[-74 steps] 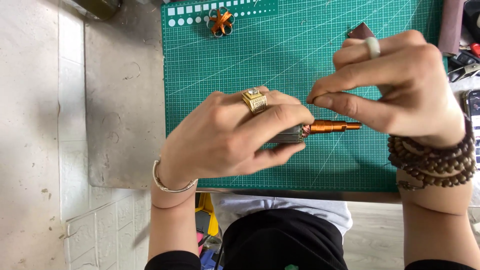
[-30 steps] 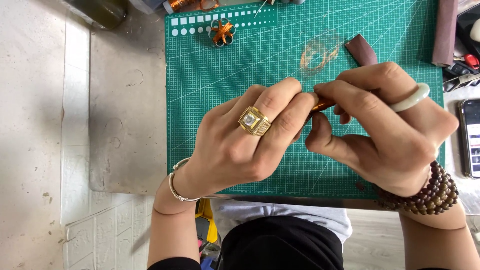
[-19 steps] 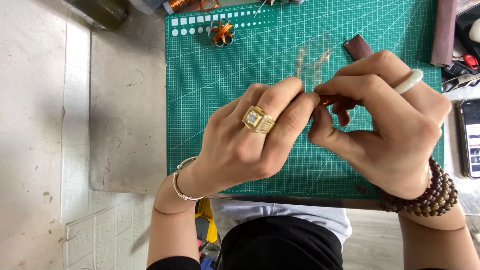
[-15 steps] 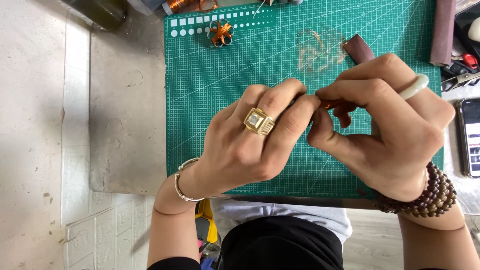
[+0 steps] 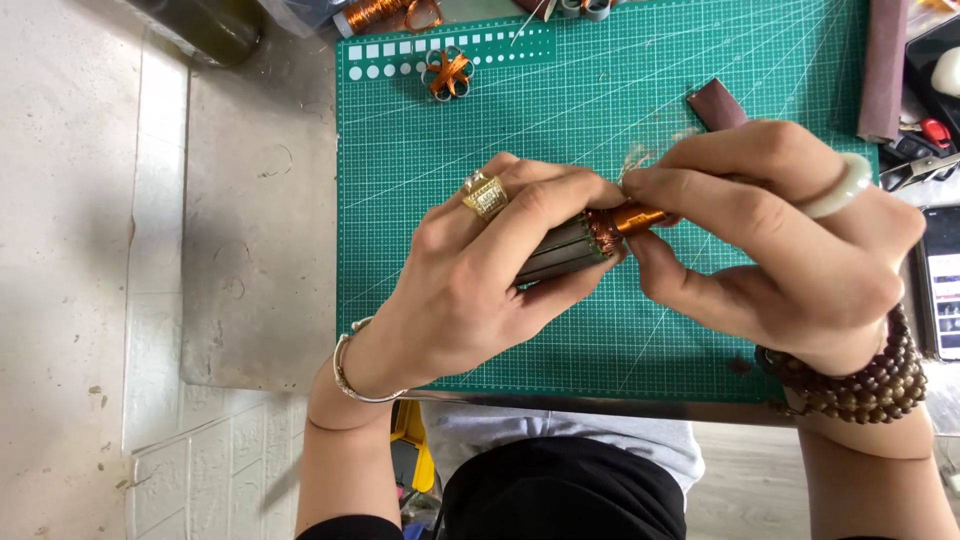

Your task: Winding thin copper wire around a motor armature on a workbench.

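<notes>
Head view: the left hand is closed round a small motor rotor, fingers wrapped over its grey steel core, which points toward 2 o'clock above the middle of the green mat. The right hand is closed too, thumb and forefinger pinched on the copper end where the winding meets the orange commutator. A wisp of fine wire frays up at 12 o'clock from that pinch, just above the fingertips.

Judging by its looks, the rotor is dense and rigid for its size: laminated steel, hard and fairly smooth, so it wants a full wrap of the fingers about the core, as the left hand has it. The copper strands are the delicate part, thin and springy, likely to kink or snap if tugged sideways; they are better taken near where they leave the winding, with the fingertips only. The commutator end is narrow and probably slick.

About the mat: a copper wire flower lies at 11 o'clock from the hands, well apart. A brown strip sits at 1 o'clock, just beyond the right knuckles. A copper spool stands at the mat's top edge. Pliers and a phone lie off the mat at 3 o'clock.
</notes>
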